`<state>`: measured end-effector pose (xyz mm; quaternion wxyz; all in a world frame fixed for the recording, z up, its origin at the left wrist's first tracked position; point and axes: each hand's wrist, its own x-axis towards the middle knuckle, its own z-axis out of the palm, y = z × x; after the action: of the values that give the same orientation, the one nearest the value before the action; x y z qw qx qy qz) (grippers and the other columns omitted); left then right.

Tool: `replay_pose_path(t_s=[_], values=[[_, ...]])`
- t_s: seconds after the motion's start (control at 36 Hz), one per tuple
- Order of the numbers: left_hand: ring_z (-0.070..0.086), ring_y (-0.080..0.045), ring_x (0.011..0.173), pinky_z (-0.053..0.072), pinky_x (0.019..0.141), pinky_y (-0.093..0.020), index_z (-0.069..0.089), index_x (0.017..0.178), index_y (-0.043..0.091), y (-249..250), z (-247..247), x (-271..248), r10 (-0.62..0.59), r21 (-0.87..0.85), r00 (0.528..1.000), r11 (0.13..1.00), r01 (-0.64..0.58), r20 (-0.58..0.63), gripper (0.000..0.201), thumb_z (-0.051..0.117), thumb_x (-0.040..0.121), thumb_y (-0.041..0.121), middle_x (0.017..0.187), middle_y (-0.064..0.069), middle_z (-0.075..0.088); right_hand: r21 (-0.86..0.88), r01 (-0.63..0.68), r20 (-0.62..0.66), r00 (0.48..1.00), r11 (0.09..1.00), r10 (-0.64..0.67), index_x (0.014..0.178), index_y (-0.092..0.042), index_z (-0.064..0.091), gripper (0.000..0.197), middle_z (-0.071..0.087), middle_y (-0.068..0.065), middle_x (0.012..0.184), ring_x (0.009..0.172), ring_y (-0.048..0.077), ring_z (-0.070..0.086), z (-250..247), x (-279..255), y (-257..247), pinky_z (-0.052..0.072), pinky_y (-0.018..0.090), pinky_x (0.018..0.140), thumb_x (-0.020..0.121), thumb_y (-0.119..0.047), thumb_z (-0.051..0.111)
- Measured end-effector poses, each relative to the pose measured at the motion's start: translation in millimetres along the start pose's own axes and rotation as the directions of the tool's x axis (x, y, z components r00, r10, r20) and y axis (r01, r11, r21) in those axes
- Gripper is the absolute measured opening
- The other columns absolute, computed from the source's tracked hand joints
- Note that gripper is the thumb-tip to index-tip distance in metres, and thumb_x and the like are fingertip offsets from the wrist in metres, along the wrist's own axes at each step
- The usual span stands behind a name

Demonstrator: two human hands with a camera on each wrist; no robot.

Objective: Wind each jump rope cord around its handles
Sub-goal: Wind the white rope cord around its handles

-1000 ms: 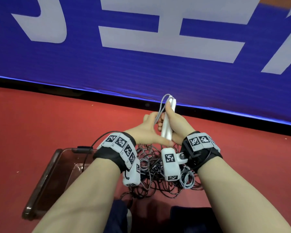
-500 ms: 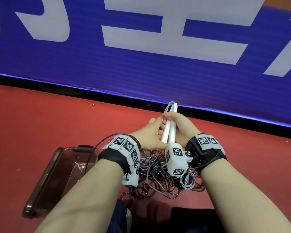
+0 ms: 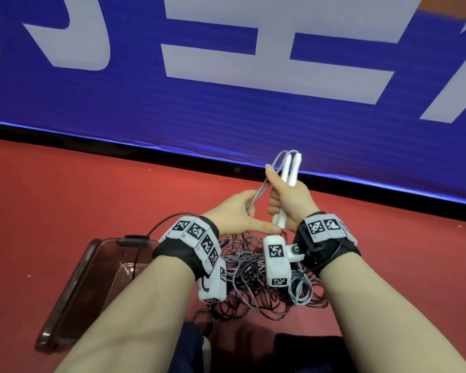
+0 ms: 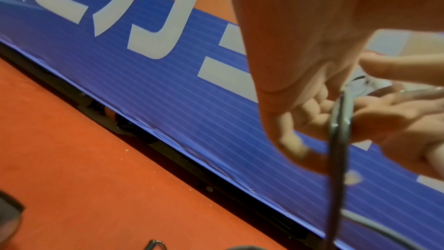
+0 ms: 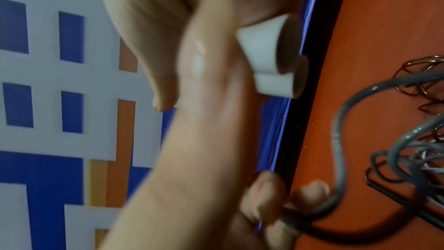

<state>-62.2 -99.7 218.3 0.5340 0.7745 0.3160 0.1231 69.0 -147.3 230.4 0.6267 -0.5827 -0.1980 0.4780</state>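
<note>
Underfoot red floor [image 3: 65,200], blue banner [image 3: 226,117] behind, right hand [image 3: 288,200] gripping white handles [image 3: 291,170], left hand [image 3: 234,214] pinching grey cord [image 3: 256,197]

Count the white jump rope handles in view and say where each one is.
2: both white handles stand side by side in the right hand, one left, one right, touching. More could be hidden in the tangled cord pile on the floor.

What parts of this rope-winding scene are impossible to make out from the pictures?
- Head view: the middle of the white handles is hidden inside the right hand.
- Head view: the wrist cameras cover part of the cord pile; separate ropes can't be counted.
- Left wrist view: the left hand blocks the handles; the grey cord is blurred.
- Right wrist view: motion blur smears the fingers.
</note>
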Motion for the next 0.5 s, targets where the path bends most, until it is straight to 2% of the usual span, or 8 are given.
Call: replay_pose_path(t_s=[0.06,0.11,0.19,0.25,0.31,0.36,0.44,0.5], values=[[0.046,-0.010,0.060,0.041,0.060,-0.021,0.058,0.107,0.014,0,0,2,-0.028,-0.017,0.998,0.999,0.028,-0.055,0.033,0.077,0.080,0.018,0.072,0.004,0.051,0.058,0.045,-0.046,0.998,0.997,-0.042,0.070,-0.018,0.042,0.039,0.024,-0.004,0.051,0.039,0.010,0.022,-2,2,-4,0.025,0.022,0.038,0.083,-0.031,0.075],[0.046,-0.007,0.054,0.040,0.054,-0.016,0.059,0.095,0.011,3,2,2,-0.014,-0.029,0.994,1.000,0.011,-0.104,0.005,0.058,0.094,0.016,0.070,0.004,0.053,0.068,0.076,-0.057,0.996,0.995,-0.072,0.070,-0.018,0.040,0.040,0.024,-0.004,0.052,0.039,0.009,0.023,-2,3,-6,0.025,0.022,0.038,0.083,-0.029,0.076],[0.043,-0.010,0.055,0.039,0.059,-0.028,0.052,0.093,0.012,10,11,2,0.026,0.034,0.994,0.999,-0.022,-0.107,0.021,0.036,0.104,0.020,0.069,0.004,0.047,0.053,0.076,-0.054,0.996,0.996,-0.073,0.067,-0.016,0.043,0.039,0.021,-0.002,0.053,0.040,0.010,0.022,-1,2,-7,0.024,0.023,0.039,0.082,-0.030,0.077],[0.046,-0.016,0.065,0.035,0.065,-0.030,0.047,0.095,0.010,12,16,0,0.060,0.164,0.995,0.985,-0.046,-0.078,0.022,0.032,0.104,0.022,0.075,0.002,0.048,0.027,0.059,-0.038,0.998,0.998,-0.058,0.083,-0.006,0.059,0.034,0.024,-0.003,0.051,0.040,0.011,0.023,0,-1,-9,0.026,0.023,0.038,0.080,-0.035,0.078],[0.056,-0.026,0.082,0.041,0.070,-0.031,0.041,0.095,0.009,13,18,0,0.082,0.225,0.996,0.972,-0.069,-0.046,0.021,0.031,0.105,0.023,0.093,-0.008,0.059,-0.027,0.049,-0.029,0.998,0.998,-0.050,0.100,-0.001,0.064,0.044,0.029,-0.005,0.046,0.038,0.010,0.026,0,-2,-9,0.028,0.022,0.038,0.079,-0.037,0.078],[0.059,-0.027,0.098,0.045,0.080,-0.032,0.040,0.094,0.011,14,17,-1,0.095,0.251,0.995,0.964,-0.087,-0.022,0.019,0.030,0.105,0.024,0.113,-0.014,0.061,-0.075,0.074,-0.009,0.997,0.994,-0.075,0.094,-0.004,0.063,0.038,0.032,-0.005,0.044,0.036,0.010,0.029,1,-3,-8,0.030,0.021,0.038,0.078,-0.034,0.079],[0.058,-0.024,0.112,0.045,0.094,-0.036,0.041,0.097,0.015,15,14,-3,0.125,0.298,0.992,0.946,-0.126,0.022,0.016,0.029,0.105,0.022,0.122,-0.013,0.060,-0.117,0.120,-0.009,0.992,0.986,-0.122,0.072,-0.010,0.052,0.031,0.040,0.002,0.050,0.036,0.013,0.035,2,-2,-4,0.033,0.022,0.039,0.079,-0.020,0.080],[0.060,-0.025,0.097,0.046,0.081,-0.035,0.039,0.090,0.017,17,14,-5,0.134,0.315,0.991,0.940,-0.130,0.010,0.017,0.031,0.104,0.024,0.107,-0.011,0.063,-0.142,0.137,-0.066,0.987,0.980,-0.147,0.065,-0.012,0.047,0.034,0.042,0.003,0.049,0.035,0.012,0.037,2,0,-2,0.033,0.022,0.040,0.084,-0.019,0.075]])
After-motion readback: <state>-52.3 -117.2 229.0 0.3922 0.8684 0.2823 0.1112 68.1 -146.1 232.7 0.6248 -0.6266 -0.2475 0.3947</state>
